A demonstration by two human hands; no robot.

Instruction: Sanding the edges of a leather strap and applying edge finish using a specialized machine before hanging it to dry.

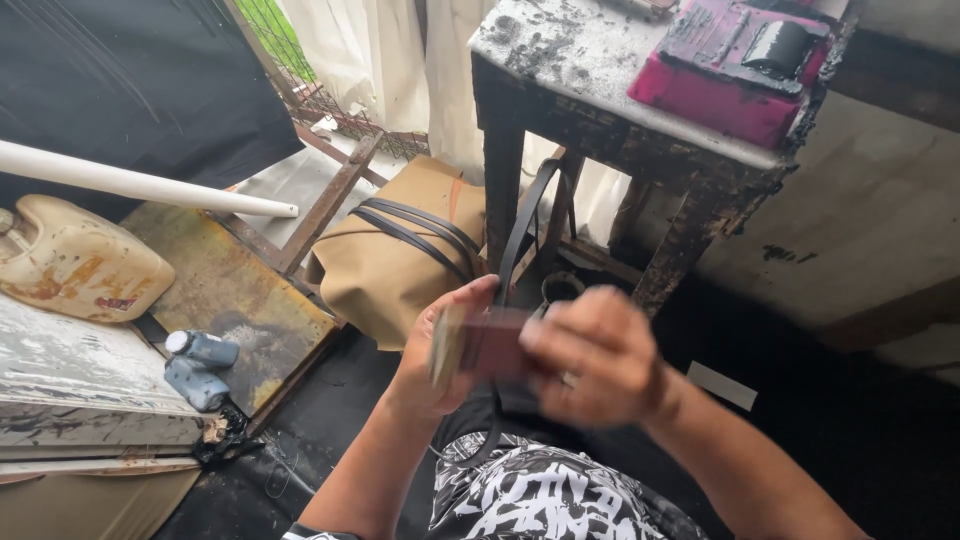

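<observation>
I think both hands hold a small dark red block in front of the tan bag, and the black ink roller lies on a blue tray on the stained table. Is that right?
Not quite: in the head view the black ink roller lies on a magenta pink tray, not blue. Both hands, left and right, do hold the small dark red block.

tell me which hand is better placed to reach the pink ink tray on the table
Right, probably. The right hand sits on the side of the pink tray, while the left hand grips the small dark-red block.

Table leg (503,170) (bag (400,260) beside) blocks ahead.
</observation>
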